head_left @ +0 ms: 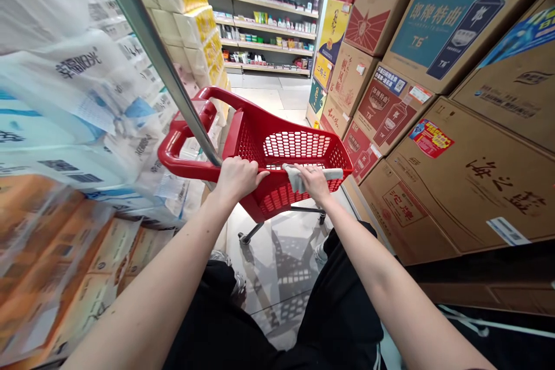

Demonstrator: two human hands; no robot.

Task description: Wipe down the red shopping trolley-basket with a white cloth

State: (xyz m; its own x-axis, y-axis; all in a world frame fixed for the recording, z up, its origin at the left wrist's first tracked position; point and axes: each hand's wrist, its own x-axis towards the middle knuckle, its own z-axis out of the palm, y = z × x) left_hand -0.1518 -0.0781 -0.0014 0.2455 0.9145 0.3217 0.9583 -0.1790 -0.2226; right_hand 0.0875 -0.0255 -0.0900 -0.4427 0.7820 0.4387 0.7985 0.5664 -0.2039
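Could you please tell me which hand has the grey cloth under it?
The right hand, holding the grey cloth on the red basket; the left hand grips the bare rim.

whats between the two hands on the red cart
Head view: from the left hand, red cart rim, then the end of a grey cloth under the right hand.

Blk shorts (338, 306), white stripe (378, 356), gray sneakers (228, 260)

cardbd liquor boxes (455, 29), tissue pks (65, 98), shop shelves (269, 28)
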